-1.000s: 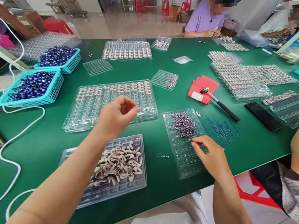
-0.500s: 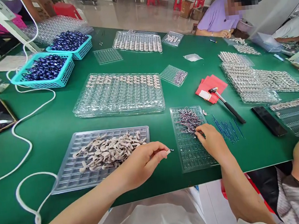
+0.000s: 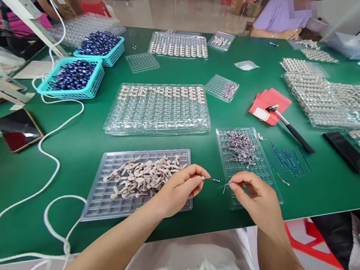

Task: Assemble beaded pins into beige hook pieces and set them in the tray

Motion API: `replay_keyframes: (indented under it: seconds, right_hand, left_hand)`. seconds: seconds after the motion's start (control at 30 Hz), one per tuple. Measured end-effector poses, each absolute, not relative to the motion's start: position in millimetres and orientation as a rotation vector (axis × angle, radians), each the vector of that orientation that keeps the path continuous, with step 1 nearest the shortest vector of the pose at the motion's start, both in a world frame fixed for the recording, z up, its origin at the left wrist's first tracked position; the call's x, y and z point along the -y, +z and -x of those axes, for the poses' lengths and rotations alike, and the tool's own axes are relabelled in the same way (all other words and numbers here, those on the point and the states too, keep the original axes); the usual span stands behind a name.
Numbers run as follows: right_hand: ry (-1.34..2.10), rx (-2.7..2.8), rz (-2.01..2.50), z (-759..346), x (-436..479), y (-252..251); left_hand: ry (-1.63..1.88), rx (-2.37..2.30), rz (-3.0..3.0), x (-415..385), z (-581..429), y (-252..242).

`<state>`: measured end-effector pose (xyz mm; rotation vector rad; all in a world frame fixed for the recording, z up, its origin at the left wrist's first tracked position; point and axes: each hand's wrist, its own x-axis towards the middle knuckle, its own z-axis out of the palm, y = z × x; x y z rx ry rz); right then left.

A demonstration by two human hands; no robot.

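My left hand (image 3: 180, 191) is closed in a pinch beside a pile of beige curved clip-like pieces (image 3: 145, 175) on a shallow compartment tray (image 3: 94, 209). A small pale piece shows at its fingertips, with a thin dark strip (image 3: 215, 180) pointing right; the fingers hide the rest. My right hand (image 3: 257, 197) is over the near part of a clear tray (image 3: 223, 158). Its thumb and forefinger pinch a few thin wire-like pieces (image 3: 224, 186), their ends facing the dark strip, a small gap apart. Behind it lies a heap of purplish wire-legged parts (image 3: 240, 146).
A large clear tray (image 3: 155, 116), partly filled with beige pieces, lies ahead. Blue baskets (image 3: 94, 86) of dark shiny parts and a phone (image 3: 20, 130) are left. A hammer (image 3: 290, 128), blue strips (image 3: 287, 163) and a black phone (image 3: 347, 151) lie right. A co-worker (image 3: 278, 11) sits across.
My right hand has left the heap of wire-legged parts and come nearer with thin wires in its pinch. More of the left hand's dark strip shows. The camera view has shifted.
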<state>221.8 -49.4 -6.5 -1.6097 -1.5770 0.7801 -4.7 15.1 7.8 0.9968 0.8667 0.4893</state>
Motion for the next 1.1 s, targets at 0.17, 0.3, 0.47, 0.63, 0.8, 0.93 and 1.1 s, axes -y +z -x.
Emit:
replay_keyframes:
  seconds: [0.17,0.3,0.47,0.63,0.8,0.93,1.1]
  right_hand:
    - [0.762,1.65,1.32,-187.4,48.7,-11.4]
    - [0.672,1.701,1.311,-180.5,43.1,-10.2]
    - [0.654,1.661,1.233,-179.2,42.2,-15.0]
    - [0.744,1.489,1.211,-177.6,41.7,-24.0]
    - [0.809,1.533,1.207,-178.8,39.5,-26.7]
    - [0.838,1.592,1.27,-180.7,40.1,-25.9]
    - [0.765,1.612,1.284,-178.3,38.2,-23.2]
  left_hand:
    - [0.501,-0.919,-1.112,-15.6,10.9,10.2]
    - [0.449,-1.056,-1.432,-12.8,10.7,17.7]
    - [0.493,-1.055,-1.609,-11.0,7.4,17.4]
    - [0.523,-1.067,-1.456,-9.7,5.2,11.8]
    - [0.585,-1.075,-1.384,-8.5,3.9,8.6]
    - [0.697,-1.099,-1.625,-7.9,3.2,9.7]
    - [0.673,-1.091,-1.616,-7.8,3.9,11.0]
